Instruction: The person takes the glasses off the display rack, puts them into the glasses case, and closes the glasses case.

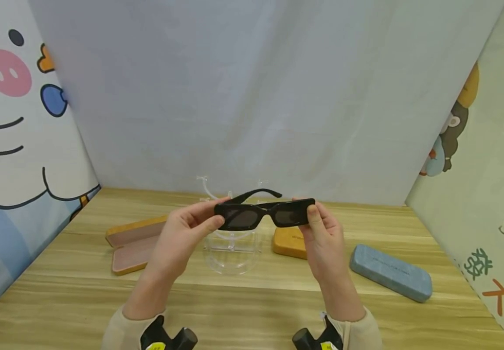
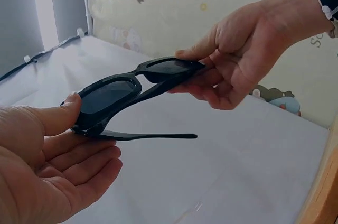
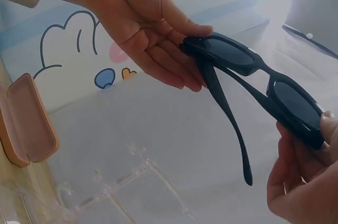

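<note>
Black sunglasses (image 1: 268,210) with dark rectangular lenses are held up above the table between both hands. My left hand (image 1: 186,233) pinches one end of the frame between thumb and fingers, and my right hand (image 1: 325,238) pinches the other end. From the left end, one temple arm (image 2: 158,136) sticks out partly unfolded; the other lies folded close along the frame. Behind and below the glasses stands a clear display stand (image 1: 232,255), partly hidden by them.
An orange glasses case (image 1: 131,255) lies with its lid raised at the left, partly behind the left forearm. A closed orange case (image 1: 288,243) sits by the right hand. Farther right lies a closed blue-grey case (image 1: 391,273). A pale curtain (image 1: 252,97) hangs behind the table.
</note>
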{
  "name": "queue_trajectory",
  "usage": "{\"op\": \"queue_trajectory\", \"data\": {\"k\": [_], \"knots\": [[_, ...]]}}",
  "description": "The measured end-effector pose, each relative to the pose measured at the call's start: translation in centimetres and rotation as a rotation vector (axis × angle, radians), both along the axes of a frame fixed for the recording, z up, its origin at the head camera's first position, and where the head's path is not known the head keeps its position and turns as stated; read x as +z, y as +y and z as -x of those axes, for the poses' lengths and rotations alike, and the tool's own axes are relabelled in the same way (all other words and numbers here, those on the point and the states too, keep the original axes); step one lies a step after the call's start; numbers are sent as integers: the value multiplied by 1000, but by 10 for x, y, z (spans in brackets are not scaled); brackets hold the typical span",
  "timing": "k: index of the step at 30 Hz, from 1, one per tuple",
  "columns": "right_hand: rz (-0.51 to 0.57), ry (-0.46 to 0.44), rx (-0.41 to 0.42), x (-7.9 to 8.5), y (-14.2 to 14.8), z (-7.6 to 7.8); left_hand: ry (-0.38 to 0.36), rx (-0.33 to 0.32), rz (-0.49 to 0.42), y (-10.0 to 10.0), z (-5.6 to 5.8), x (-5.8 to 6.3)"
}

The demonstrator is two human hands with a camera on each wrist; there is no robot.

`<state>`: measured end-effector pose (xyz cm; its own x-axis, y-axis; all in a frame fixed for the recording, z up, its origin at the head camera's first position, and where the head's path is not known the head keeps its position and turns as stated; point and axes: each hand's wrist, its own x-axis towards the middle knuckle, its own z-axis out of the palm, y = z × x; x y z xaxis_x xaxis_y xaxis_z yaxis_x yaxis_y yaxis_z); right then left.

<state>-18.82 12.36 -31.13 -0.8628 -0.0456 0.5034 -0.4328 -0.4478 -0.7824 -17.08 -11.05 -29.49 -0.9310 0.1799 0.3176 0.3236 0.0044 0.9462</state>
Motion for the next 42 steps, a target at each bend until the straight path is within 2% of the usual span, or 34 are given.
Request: {"op": "queue_trajectory", "data": {"k": [5,12,18,23,30,33,37,42], "knots": [[-40,2,-29,-2,0,2,-15,-41,-12,0,0,-1],[-54,23,-3,-4,1,3,2,-91,-12,-3,3,-4],[-81,-48,32,-11,-4,6,-3,-127,-49,-14,8,-11],[-115,-99,26,-19,-11,11,-42,-136,-64,-26,8,-17],[-131,-162,-20,-24,-20,14,-105,-69,33,-40,5,-23],[-162,-191,-49,-26,-25,16,-131,-40,27,-48,5,-30],[-222,-234,-54,-30,-34,16,-154,30,-6,-60,6,-41],[-317,-212,-16,-35,-49,12,-203,135,23,-79,4,-49]]}}
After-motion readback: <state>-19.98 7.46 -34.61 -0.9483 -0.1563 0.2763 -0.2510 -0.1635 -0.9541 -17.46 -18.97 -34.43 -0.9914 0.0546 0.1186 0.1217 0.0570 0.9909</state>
